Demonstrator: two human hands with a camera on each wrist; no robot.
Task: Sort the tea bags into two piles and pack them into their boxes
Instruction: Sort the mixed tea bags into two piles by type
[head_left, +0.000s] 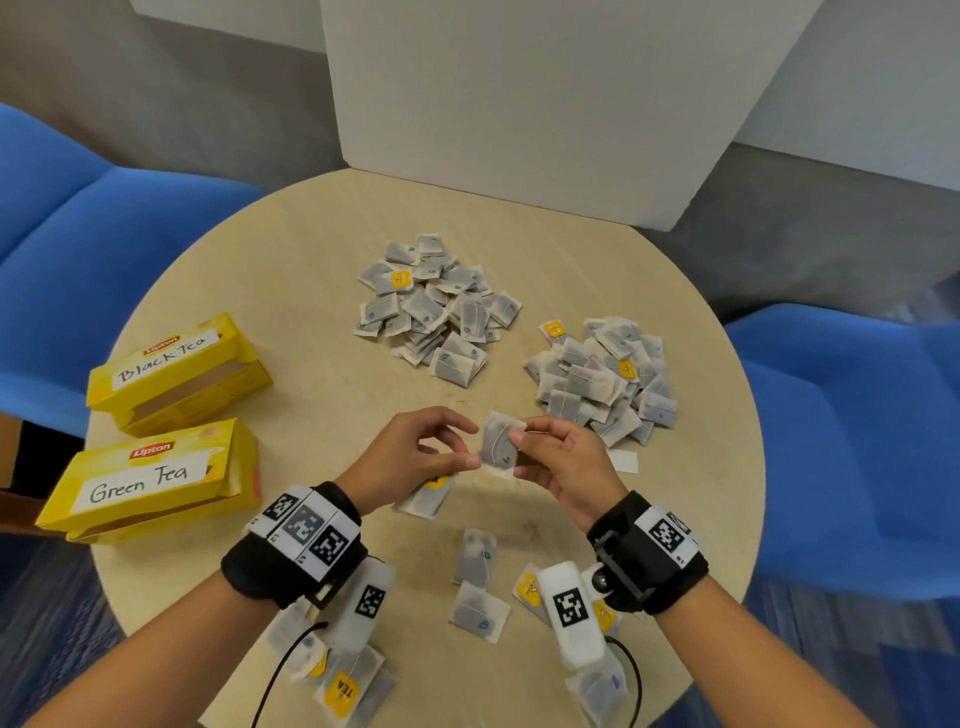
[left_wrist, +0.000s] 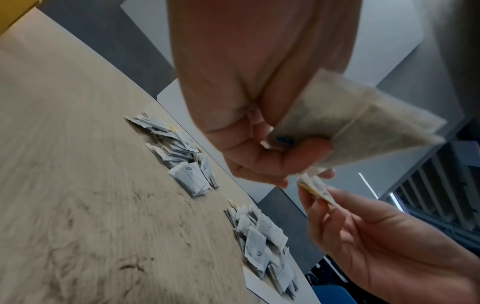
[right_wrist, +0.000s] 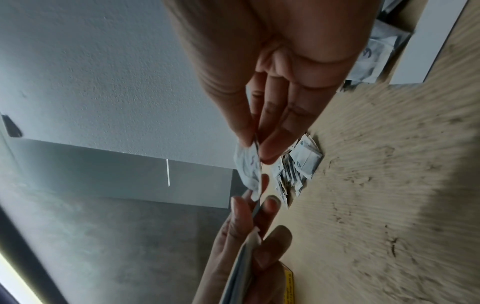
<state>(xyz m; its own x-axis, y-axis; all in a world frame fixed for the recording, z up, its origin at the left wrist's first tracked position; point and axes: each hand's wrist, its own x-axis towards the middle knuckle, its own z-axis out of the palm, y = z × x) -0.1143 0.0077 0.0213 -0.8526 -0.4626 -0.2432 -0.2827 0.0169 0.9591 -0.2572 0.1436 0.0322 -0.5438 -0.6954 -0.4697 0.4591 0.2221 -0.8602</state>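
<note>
The right hand (head_left: 558, 462) pinches a tea bag (head_left: 500, 441) by its edge above the table (head_left: 311, 260). The left hand (head_left: 415, 452), just beside it, grips another tea bag (left_wrist: 363, 121) against its palm. Two piles (head_left: 436, 306) lie beyond the hands; both boxes (head_left: 176, 374) sit left of the left hand.

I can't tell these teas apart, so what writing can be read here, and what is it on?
"Lipton" and handwritten "Black Tea": far yellow box.
"Lipton" and handwritten "Green Tea": near yellow box.
"TEA": yellow tag at the near table edge.
Pen marks on the tea bags, the one in the right hand included: too small to read.
Wrist-band squares: patterns, no words.
</note>
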